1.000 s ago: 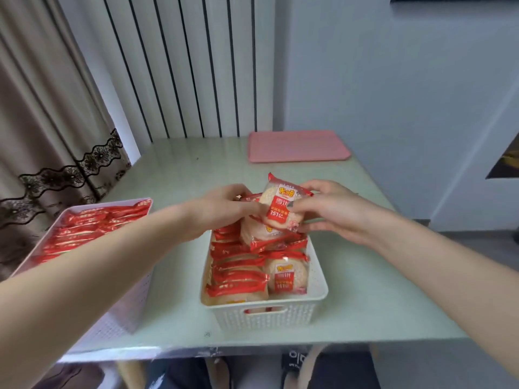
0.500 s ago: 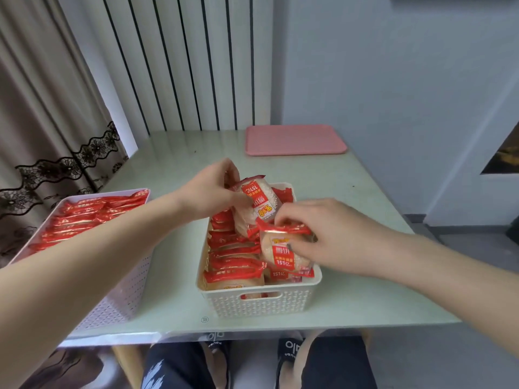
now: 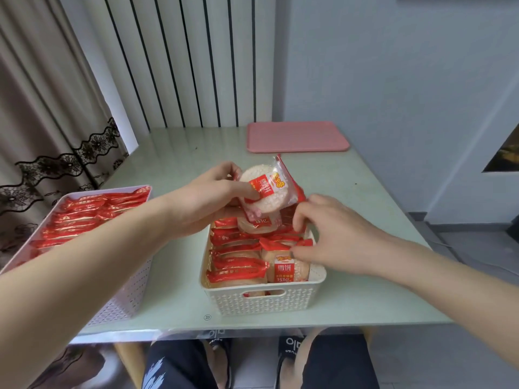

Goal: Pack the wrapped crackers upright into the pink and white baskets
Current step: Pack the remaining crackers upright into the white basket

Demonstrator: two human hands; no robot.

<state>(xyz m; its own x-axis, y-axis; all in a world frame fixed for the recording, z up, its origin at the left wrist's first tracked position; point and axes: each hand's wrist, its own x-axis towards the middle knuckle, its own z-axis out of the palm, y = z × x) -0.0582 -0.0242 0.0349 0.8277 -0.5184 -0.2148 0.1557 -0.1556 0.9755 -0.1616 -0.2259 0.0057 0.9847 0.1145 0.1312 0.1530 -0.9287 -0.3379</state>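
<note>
A round white rice cracker in a clear wrapper with red ends and a red label [image 3: 268, 189] is held tilted above the far end of the white woven-pattern plastic basket [image 3: 262, 301], clear of the packets below it. The left hand [image 3: 207, 200] grasps it from the left, thumb across the label and fingers curled behind the wrapper's edge. The right hand [image 3: 334, 234] reaches in from the right over the basket's right side, just beside and below the raised cracker; its thumb and fingertips pinch the red top seam of an upright wrapped cracker in the near right corner [image 3: 286, 269], whose label faces the camera. The rest of the basket holds rows of the same red-and-clear packets standing on edge [image 3: 238, 265], tightly filled on the left side, with looser, tilted packets at the far end under the raised one. The basket sits near the front edge of the pale green glass-topped table [image 3: 174, 164]. To the left, well apart from the white basket, a pink perforated plastic basket [image 3: 120, 301] overhangs the table's left front corner and is filled with upright packets. Bare tabletop lies beyond and to the right of the white basket; a flat pink rectangular tray [image 3: 297, 136] lies at the far edge against the wall.
</note>
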